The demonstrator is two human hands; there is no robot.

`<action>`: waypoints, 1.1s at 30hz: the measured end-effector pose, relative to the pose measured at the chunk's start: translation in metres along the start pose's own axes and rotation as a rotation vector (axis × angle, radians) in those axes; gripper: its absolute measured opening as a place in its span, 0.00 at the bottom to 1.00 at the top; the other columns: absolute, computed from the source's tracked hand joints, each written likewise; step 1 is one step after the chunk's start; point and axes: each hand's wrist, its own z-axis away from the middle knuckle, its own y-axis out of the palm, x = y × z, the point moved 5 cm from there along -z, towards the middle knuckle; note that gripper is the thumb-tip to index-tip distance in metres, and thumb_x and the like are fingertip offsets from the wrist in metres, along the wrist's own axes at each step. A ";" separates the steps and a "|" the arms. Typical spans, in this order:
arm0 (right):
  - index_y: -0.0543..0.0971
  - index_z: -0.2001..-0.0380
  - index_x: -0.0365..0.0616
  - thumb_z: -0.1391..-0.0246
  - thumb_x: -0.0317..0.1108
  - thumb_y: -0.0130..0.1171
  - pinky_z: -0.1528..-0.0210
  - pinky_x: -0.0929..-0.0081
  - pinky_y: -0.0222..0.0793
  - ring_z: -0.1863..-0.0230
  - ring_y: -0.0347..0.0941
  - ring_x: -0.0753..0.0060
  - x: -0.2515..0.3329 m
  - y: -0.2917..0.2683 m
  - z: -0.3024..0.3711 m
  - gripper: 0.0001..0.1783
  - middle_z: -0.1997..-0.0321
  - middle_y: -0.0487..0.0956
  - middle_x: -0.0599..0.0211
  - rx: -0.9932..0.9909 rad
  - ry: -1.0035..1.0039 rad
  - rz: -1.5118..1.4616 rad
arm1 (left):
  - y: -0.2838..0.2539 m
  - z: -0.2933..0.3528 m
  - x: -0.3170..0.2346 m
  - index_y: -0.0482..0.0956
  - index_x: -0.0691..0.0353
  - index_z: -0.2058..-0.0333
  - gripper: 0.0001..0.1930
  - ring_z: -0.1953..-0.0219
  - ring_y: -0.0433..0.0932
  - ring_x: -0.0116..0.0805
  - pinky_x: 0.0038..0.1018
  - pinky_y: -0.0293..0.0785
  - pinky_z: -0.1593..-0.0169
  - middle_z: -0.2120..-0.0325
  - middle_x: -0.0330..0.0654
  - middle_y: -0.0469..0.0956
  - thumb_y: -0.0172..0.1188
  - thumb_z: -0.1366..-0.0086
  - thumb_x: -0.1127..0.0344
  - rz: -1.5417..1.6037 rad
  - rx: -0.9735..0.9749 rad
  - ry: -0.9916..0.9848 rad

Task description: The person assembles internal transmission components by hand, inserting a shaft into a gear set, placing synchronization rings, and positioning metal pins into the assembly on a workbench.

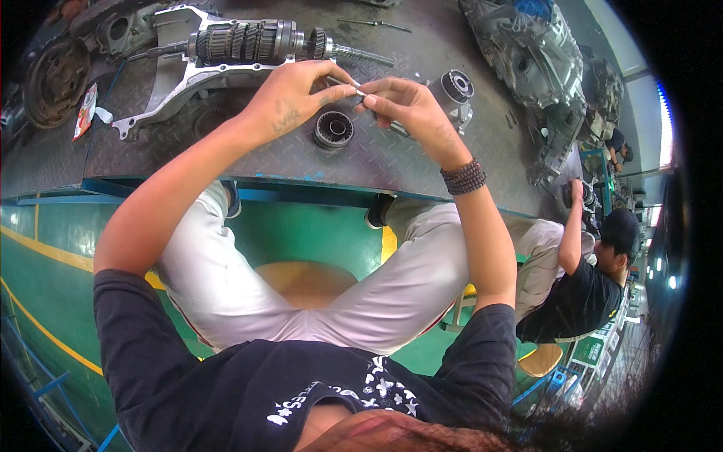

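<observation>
My left hand (301,89) and my right hand (410,109) meet above the metal bench. Between their fingertips they pinch a small metal part (360,92); fingers partly cover it and its kind does not show. Just below them on the bench sits a round toothed gear hub (334,130) with a hole in its middle. Beyond my left hand, a shaft with several gears (248,41) lies in an open gearbox housing (162,102). Past my right hand stands a cylindrical metal part (456,87).
A large gearbox casing (527,60) takes up the bench's right side. A rusty round plate (62,81) and a red-and-white packet (86,111) lie at left. A thin rod (374,25) rests at the back. At right, a co-worker in a black cap (621,230) sits at the bench.
</observation>
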 end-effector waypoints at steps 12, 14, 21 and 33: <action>0.84 0.53 0.32 0.35 0.30 0.65 0.55 0.79 0.77 0.60 0.80 0.79 -0.003 0.007 -0.006 0.13 0.60 0.86 0.65 0.061 -0.174 0.244 | 0.023 0.001 0.031 0.80 0.61 0.64 0.25 0.72 0.69 0.22 0.21 0.69 0.65 0.75 0.31 0.72 0.48 0.21 0.44 0.181 0.320 -0.173; 0.83 0.53 0.31 0.36 0.29 0.66 0.53 0.77 0.78 0.58 0.81 0.78 -0.003 0.004 -0.005 0.12 0.60 0.86 0.65 0.037 -0.172 0.243 | 0.022 0.000 0.026 0.80 0.61 0.64 0.24 0.72 0.70 0.22 0.21 0.69 0.65 0.75 0.30 0.72 0.49 0.21 0.45 0.197 0.310 -0.172; 0.84 0.54 0.35 0.36 0.30 0.65 0.55 0.75 0.78 0.61 0.83 0.78 0.002 0.003 -0.003 0.11 0.64 0.87 0.62 0.006 -0.243 0.432 | 0.011 0.006 0.001 0.79 0.60 0.55 0.17 0.67 0.79 0.46 0.36 0.75 0.59 0.65 0.50 0.82 0.62 0.28 0.51 -0.351 0.154 0.166; 0.87 0.57 0.39 0.33 0.39 0.60 0.62 0.68 0.75 0.70 0.79 0.69 -0.001 0.004 0.001 0.14 0.73 0.84 0.62 0.084 -0.295 0.394 | 0.015 0.009 -0.020 0.78 0.61 0.61 0.14 0.67 0.79 0.53 0.42 0.72 0.62 0.72 0.51 0.77 0.53 0.24 0.56 -0.467 0.131 0.212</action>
